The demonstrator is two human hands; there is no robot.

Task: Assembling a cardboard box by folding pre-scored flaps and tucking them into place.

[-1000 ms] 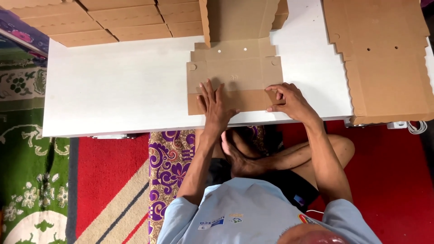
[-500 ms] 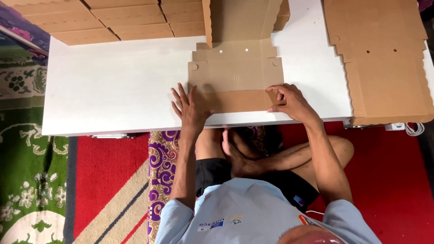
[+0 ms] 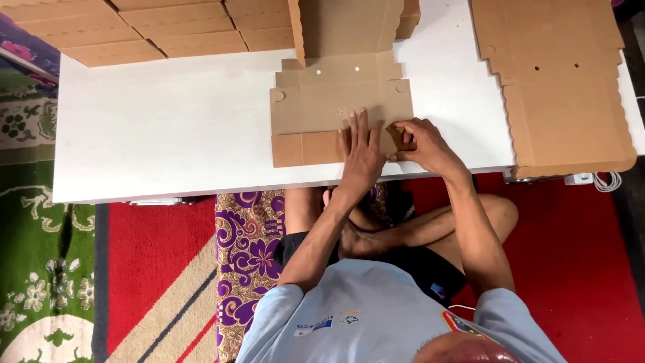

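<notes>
Flat brown cardboard blank (image 3: 322, 114) on white table (image 3: 168, 134), pressed by flat left hand (image 3: 363, 151), flap pinched by right hand (image 3: 420, 142), 1 stack of blanks (image 3: 557, 81) at right.

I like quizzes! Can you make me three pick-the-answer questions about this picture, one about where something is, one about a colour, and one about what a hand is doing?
1. Where is the stack of flat cardboard sheets?
A. At the right end of the white table
B. On the red carpet
C. On the person's lap

2. What colour is the person's shirt?
A. Yellow
B. Light blue
C. Black

3. How is the left hand placed?
A. Raised in the air
B. In a fist on the floor
C. Flat, fingers spread, on the cardboard box blank

Answers: 1 A, the stack lies on the table's right end. 2 B, the shirt is pale blue. 3 C, the palm presses the blank beside the right hand, which pinches a flap.
</notes>
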